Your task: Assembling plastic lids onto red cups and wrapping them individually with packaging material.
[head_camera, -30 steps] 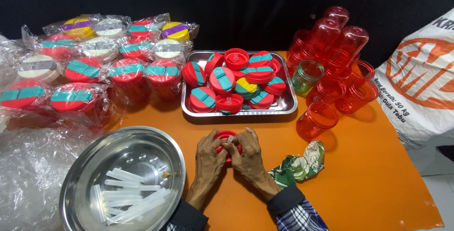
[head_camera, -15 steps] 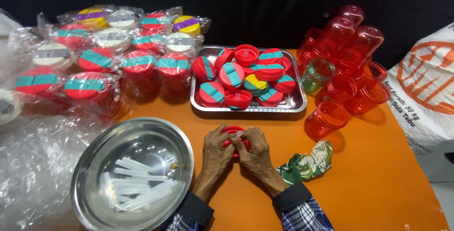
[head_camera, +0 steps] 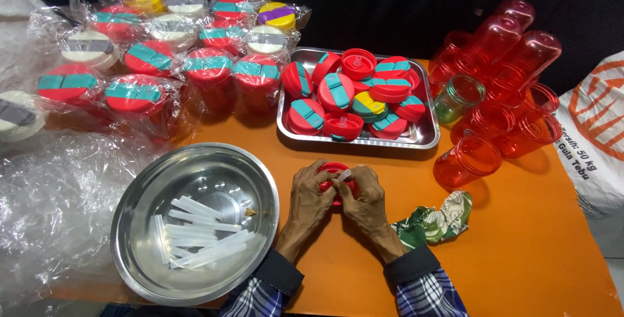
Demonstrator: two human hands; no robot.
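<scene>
A: Report hand status.

B: Both hands meet just below the tray (head_camera: 429, 136), at the middle of the table (head_camera: 520, 252). The left hand (head_camera: 311, 195) and right hand (head_camera: 366, 195) are clenched together around one red lid (head_camera: 333, 169). A short clear straw (head_camera: 344, 175) sits between the fingers (head_camera: 335, 190) of the right hand, against the lid.

A: Where is the lid relative to the tray?

B: Directly below the tray's near edge, held just above the table or on it; I cannot tell which.

A: Progress, as judged from the layout?

B: Partial. Above and left of the tray stand many wrapped cups (head_camera: 133, 96) with lids fitted. These look finished. Inside the tray lies a heap of loose lids (head_camera: 338, 89), red with teal or yellow bands. Those appear to be still waiting. Right of the tray, a cluster of bare red cups (head_camera: 494, 122) and one clear green jar (head_camera: 455, 99) stand or lie with no lids.

A: Supply of straws?

B: A steel bowl (head_camera: 130, 226), below and left of the tray, holds a loose pile of clear straws (head_camera: 201, 232). Stock remains.

A: Obstructions?

B: A crumpled green patterned cloth (head_camera: 439, 216) lies below and right of the tray, just beside the right wrist. Loose clear plastic wrap (head_camera: 58, 200) spreads far left of the tray, touching the bowl. A white sack (head_camera: 598, 122) stands beyond the red cups. None blocks the hands.
</scene>
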